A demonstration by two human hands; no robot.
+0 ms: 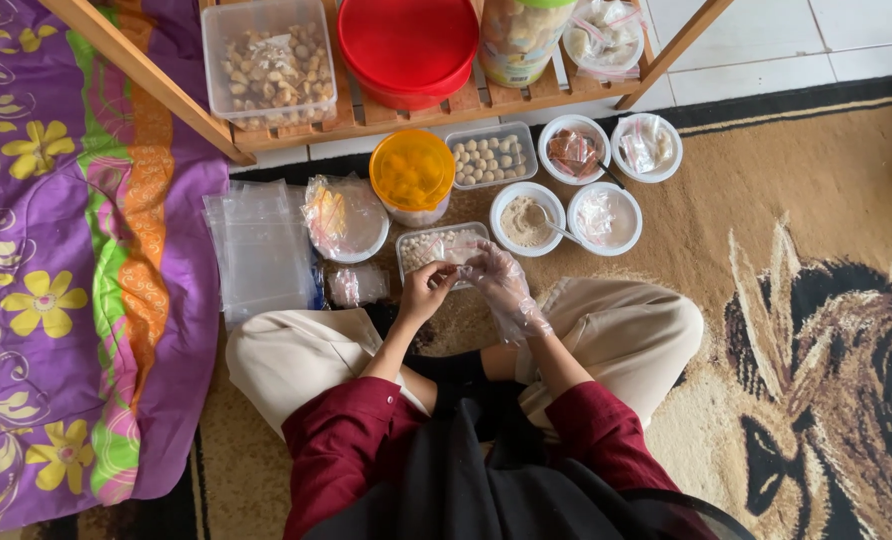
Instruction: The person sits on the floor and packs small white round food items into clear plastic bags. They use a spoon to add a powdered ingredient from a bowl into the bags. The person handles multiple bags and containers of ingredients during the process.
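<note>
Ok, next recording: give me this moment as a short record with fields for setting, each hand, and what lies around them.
setting: person sits cross-legged on a brown patterned carpet
left hand: bare, fingers at the other hand's glove
right hand: in a thin clear plastic glove
nearest thing: clear rectangular tub of pale round pieces
around: orange-lidded round jar, white bowl of beige powder, stack of clear plastic bags
above: wooden shelf with a red round lid
left side: purple flowered cloth
</note>
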